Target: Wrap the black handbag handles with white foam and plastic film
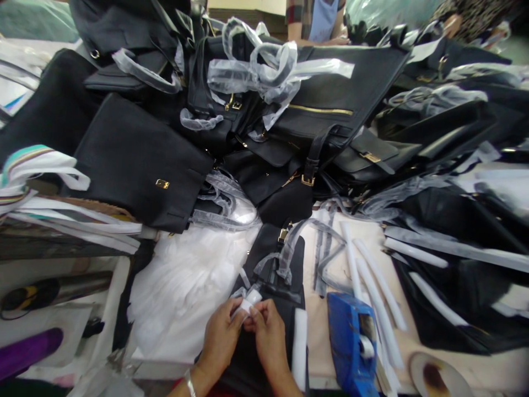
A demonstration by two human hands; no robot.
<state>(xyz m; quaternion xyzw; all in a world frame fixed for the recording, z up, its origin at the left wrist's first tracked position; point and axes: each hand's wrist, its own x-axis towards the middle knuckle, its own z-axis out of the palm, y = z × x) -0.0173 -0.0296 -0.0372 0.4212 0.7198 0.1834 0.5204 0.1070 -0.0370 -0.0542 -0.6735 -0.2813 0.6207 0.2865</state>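
Observation:
My left hand (223, 332) and my right hand (269, 333) meet at the bottom centre, fingers pinched together. Between them they hold a small white wrapping piece (249, 301), thin and folded; whether it is foam or paper I cannot tell. It sits over a black bag (264, 248) lying in front of me, and what it is wrapped around is hidden by the fingers. Clear plastic film (285, 262) covers a strap on this bag, near a gold-coloured buckle (283, 235). A white foam tube (300, 342) lies along the bag's right side.
To the left is a pile of thin white sheets (185, 281). A blue tape dispenser (349, 336) stands on the right, beside several white foam tubes (374, 281). Black bags (140, 160) are heaped across the back. Another person's arm (318, 41) shows behind them.

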